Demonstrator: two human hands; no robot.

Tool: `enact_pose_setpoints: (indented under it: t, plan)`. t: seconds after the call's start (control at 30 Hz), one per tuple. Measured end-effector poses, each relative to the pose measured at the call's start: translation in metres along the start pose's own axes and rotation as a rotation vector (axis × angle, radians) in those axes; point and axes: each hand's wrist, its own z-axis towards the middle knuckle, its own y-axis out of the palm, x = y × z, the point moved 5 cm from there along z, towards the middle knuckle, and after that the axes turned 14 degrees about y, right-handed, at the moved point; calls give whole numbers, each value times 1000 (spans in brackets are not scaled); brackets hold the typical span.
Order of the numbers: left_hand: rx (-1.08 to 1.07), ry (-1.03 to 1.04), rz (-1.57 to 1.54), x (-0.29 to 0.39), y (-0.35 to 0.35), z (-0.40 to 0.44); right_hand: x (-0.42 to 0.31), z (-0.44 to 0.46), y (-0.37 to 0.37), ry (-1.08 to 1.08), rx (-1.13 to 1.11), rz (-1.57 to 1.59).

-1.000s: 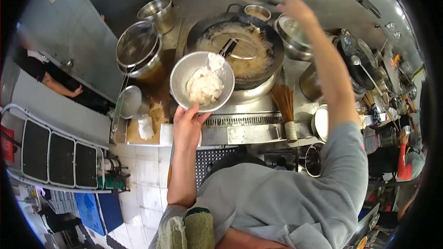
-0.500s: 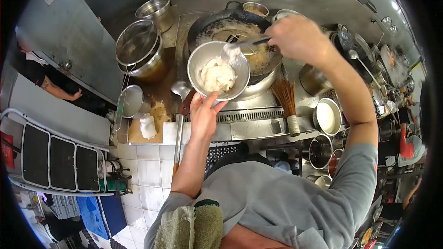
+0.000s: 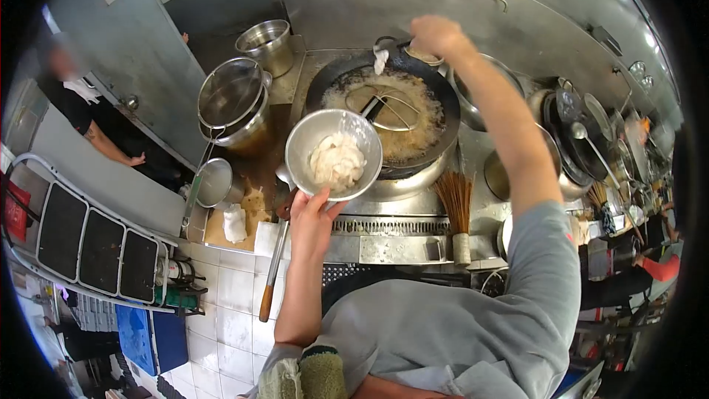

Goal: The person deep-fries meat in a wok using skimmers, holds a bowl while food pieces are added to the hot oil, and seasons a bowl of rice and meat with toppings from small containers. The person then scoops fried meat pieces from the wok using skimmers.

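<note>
A metal bowl (image 3: 298, 149) with pale, battered-looking pieces (image 3: 337, 162) in it is gripped at its near rim by my left hand (image 3: 312, 216), in front of the wok. My right hand (image 3: 439, 35) is closed and raised over the far side of the black wok (image 3: 322, 89). One white piece (image 3: 380, 60) hangs in the air just left of that hand, near the wok's far handle; the tool holding it is too blurred to make out. Bubbling oil fills the wok, and a round wire strainer (image 3: 399, 112) lies in it.
Left of the wok stand a pot with a strainer on top (image 3: 235, 92), a tall metal pot (image 3: 267, 48) and a ladle (image 3: 274, 270). A bamboo brush (image 3: 459, 214) is at the right front. One person (image 3: 81, 103) is at the far left, another at the far right.
My right hand has gone from the bowl to over the wok's far side, with a white piece beside it. The bowl in my left hand has shifted slightly left and down in view.
</note>
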Motion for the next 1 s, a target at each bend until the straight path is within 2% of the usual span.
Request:
enact_pose_setpoints:
  t: [0.1,0.2,0.27,0.33,0.4,0.47,0.53,0.6,0.73,0.87,0.93,1.0]
  plan:
    - [49,-18,23,8,-10,-10,-23,33,66,-17,10,27]
    - [57,-17,57,16,-18,-10,-20,55,87,87,-14,178]
    - [53,-20,60,25,-19,-7,-3,52,61,180,122,274]
    - [34,-10,75,30,-23,-1,9,22,15,90,120,395]
    - [53,-27,85,28,-33,6,20,-16,-20,-15,353,504]
    - [-38,41,93,30,-30,16,9,-77,-60,-197,119,482]
    - [-38,24,99,30,-29,24,-15,-134,-72,-294,-8,389]
    - [-111,42,101,26,-24,32,-37,-167,-56,-387,145,176]
    - [-168,21,113,17,-7,34,-62,-155,-4,-333,2,-18]
    - [-173,27,59,0,-13,40,-39,-157,-33,-261,30,3]
    - [-173,24,57,2,-6,39,-20,-161,-52,-278,176,65]
    - [-172,27,60,3,0,42,0,-162,-77,-191,294,102]
